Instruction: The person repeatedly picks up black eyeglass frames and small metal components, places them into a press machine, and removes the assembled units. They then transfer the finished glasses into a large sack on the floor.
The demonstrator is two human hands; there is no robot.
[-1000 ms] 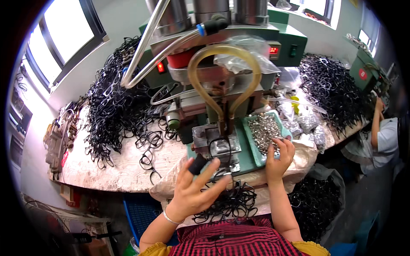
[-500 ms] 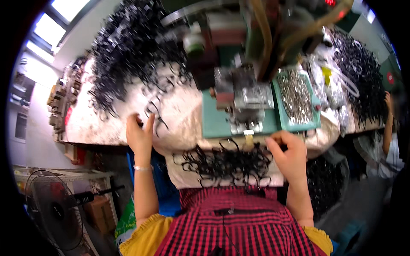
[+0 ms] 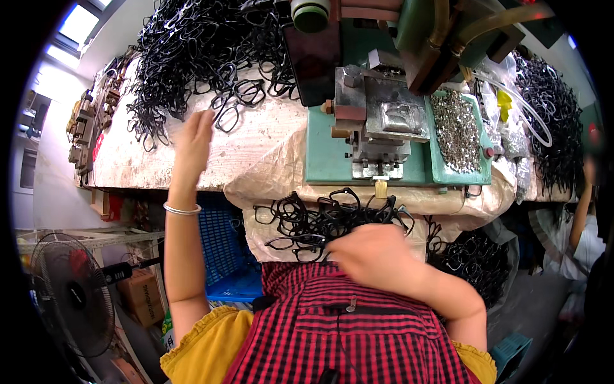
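Note:
Black eyeglass frames (image 3: 307, 214) lie tangled on a brown cloth or paper sheet just before my body. Over their right side is my right hand (image 3: 374, 255), smeared by motion, fingertips near one frame (image 3: 295, 242); whether they grip it cannot be made out. My left hand (image 3: 195, 141) is above the table at the left, blurred, its fingers stretched out and holding nothing I can see. Loose eyeglass frames (image 3: 228, 119) lie just right of it, at the edge of a large heap (image 3: 211, 45). A metal fixture (image 3: 396, 118) on a green machine base (image 3: 326, 163) stands ahead.
Right of the fixture sits a green tray (image 3: 464, 176) of small metal parts (image 3: 455, 131). More frames are heaped at the far right (image 3: 543, 121) and below the table (image 3: 476, 259). A blue basket (image 3: 220, 246) and a fan (image 3: 75, 294) stand left. Another person's arm (image 3: 581, 211) shows at right.
My right hand has swung left from beside the fixture's front onto the near frames. My left hand has moved farther out toward the large heap. The whole view has shifted slightly.

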